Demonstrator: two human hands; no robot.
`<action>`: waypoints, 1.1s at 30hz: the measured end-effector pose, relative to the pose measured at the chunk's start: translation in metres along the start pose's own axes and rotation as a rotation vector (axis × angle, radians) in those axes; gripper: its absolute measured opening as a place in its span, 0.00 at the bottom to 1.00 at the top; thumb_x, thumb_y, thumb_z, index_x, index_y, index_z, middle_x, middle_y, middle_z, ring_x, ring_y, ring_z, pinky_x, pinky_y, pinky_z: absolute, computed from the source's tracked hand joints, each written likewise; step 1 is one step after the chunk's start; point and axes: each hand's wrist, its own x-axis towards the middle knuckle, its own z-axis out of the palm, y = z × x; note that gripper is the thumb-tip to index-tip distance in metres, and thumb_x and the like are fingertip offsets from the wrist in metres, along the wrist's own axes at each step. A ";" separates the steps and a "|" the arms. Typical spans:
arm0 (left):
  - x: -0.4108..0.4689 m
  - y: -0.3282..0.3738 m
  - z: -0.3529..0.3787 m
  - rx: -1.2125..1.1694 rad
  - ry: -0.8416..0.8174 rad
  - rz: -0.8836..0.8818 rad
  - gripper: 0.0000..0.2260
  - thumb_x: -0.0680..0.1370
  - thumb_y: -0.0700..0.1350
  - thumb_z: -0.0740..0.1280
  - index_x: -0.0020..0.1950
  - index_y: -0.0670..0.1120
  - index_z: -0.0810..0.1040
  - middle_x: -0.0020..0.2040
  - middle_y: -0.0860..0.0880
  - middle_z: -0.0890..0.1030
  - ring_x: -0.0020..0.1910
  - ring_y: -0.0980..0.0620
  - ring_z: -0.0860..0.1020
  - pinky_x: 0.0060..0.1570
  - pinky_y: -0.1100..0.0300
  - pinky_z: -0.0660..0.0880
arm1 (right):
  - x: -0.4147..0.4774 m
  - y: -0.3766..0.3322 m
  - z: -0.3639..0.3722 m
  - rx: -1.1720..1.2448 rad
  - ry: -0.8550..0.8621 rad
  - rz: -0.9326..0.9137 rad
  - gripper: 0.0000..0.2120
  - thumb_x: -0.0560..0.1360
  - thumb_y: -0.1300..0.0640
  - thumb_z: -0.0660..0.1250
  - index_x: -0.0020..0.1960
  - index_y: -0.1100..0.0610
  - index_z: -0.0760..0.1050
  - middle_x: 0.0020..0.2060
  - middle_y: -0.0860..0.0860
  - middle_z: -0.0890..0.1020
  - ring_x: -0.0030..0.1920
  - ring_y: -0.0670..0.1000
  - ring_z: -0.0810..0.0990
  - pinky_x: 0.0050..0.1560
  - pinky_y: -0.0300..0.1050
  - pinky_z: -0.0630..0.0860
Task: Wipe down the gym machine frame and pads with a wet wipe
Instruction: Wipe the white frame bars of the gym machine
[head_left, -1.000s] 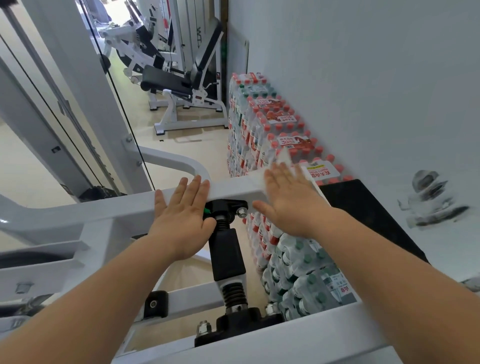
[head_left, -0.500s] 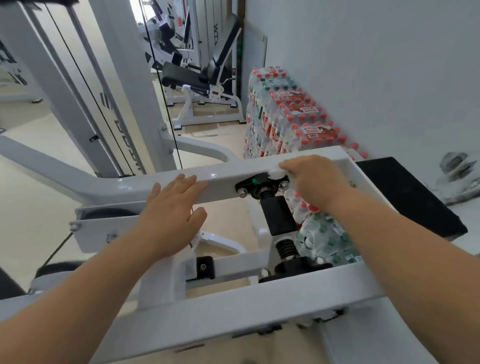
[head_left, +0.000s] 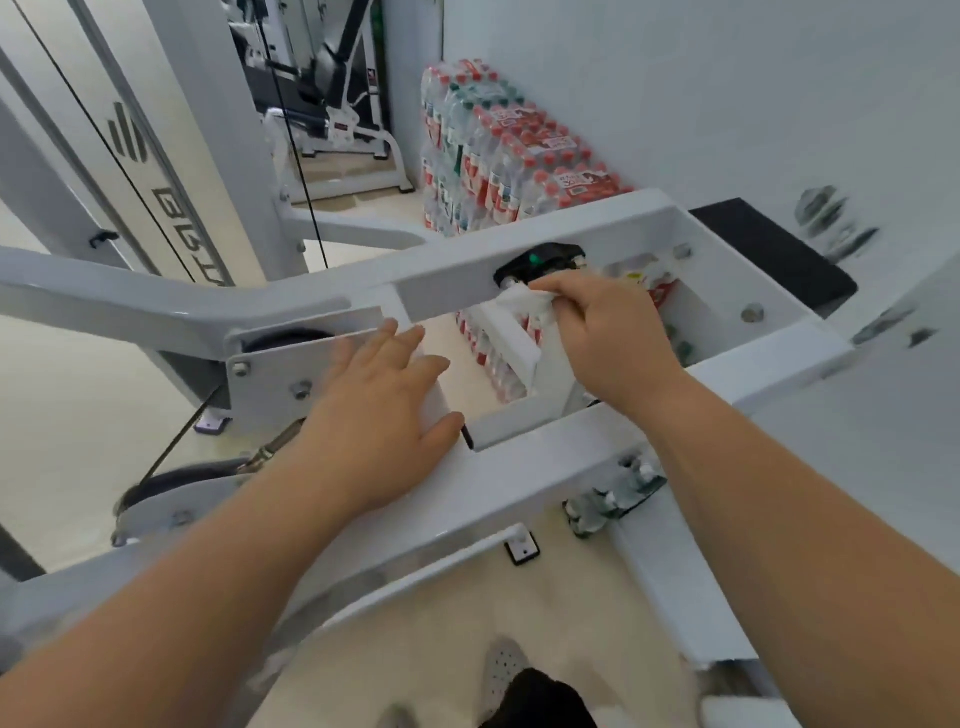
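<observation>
Head view, the only one. Changed since half a second ago: right hand (head_left: 613, 332) drawn back off the top of the far crossbar (head_left: 452, 280) and lowered to its near face, just below the black bracket (head_left: 540, 258) with the green dot; left hand (head_left: 384, 415) moved from that same crossbar down to the near beam (head_left: 519, 483), now pressed flat there with fingers spread wide, holding nothing, thumb at the edge of the frame opening. Wet wipe (head_left: 524, 301) now exposed as a bunched white wad, where earlier it lay hidden under the palm. Meaning for the task, as a judgement: top of the crossbar probably covered, wiping carried on to the underside and bracket area, left hand serving only as a brace; most of the white machine frame (head_left: 727, 374) likely not yet done, nor the black pad (head_left: 769, 249) at far right. Position of the wipe: pinched in the curled fingers of the right hand, projecting leftward past the fingertips, touching the lower edge of the crossbar, directly under the bracket; well apart from the left hand, across the opening. Behind the frame: stacked packs of water bottles (head_left: 498, 156) against the wall. Some motion blur at right and bottom edges; finer detail there not legible.
</observation>
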 end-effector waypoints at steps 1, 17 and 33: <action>-0.004 0.004 -0.001 -0.004 0.005 0.011 0.27 0.80 0.62 0.58 0.77 0.55 0.64 0.82 0.49 0.56 0.81 0.47 0.48 0.78 0.43 0.46 | -0.011 -0.002 -0.005 0.012 0.029 0.001 0.15 0.82 0.63 0.61 0.62 0.56 0.82 0.54 0.51 0.86 0.53 0.51 0.82 0.54 0.42 0.75; -0.129 0.095 0.102 -0.097 0.391 0.342 0.09 0.77 0.47 0.65 0.48 0.44 0.81 0.43 0.48 0.79 0.41 0.45 0.76 0.41 0.51 0.74 | -0.197 0.057 0.005 0.383 0.456 0.320 0.11 0.79 0.59 0.61 0.48 0.46 0.79 0.34 0.40 0.79 0.37 0.41 0.77 0.37 0.34 0.69; -0.044 -0.008 0.312 0.129 0.518 -0.086 0.37 0.73 0.58 0.59 0.79 0.43 0.60 0.82 0.43 0.54 0.81 0.41 0.49 0.78 0.41 0.42 | -0.185 0.141 0.226 0.607 0.337 0.457 0.10 0.83 0.54 0.62 0.48 0.49 0.80 0.39 0.44 0.82 0.40 0.42 0.78 0.43 0.42 0.75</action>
